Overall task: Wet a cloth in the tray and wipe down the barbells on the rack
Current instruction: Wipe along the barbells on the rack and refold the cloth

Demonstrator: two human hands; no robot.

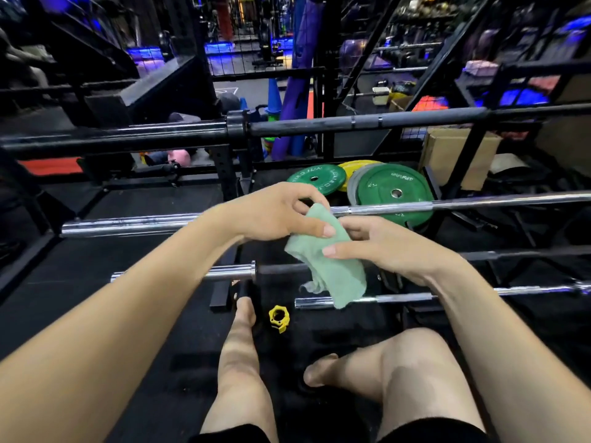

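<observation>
A pale green cloth (332,270) hangs in mid-air between my hands, above the lower bars. My left hand (271,214) pinches its upper edge with thumb and fingers. My right hand (380,243) grips the cloth's right side, its thumb lying over the fabric. Several barbells lie across a low black rack: a black one (351,121) at the top, a chrome one (479,201) just behind my hands, another chrome bar (230,272) below them and a short chrome end (399,298) nearest me. No tray is in view.
Green (393,193) and yellow (355,166) weight plates lean behind the chrome bar. A yellow bar collar (279,318) lies on the black floor by my bare feet. A cardboard box (457,155) stands at the right; black rack uprights and mesh fill the back.
</observation>
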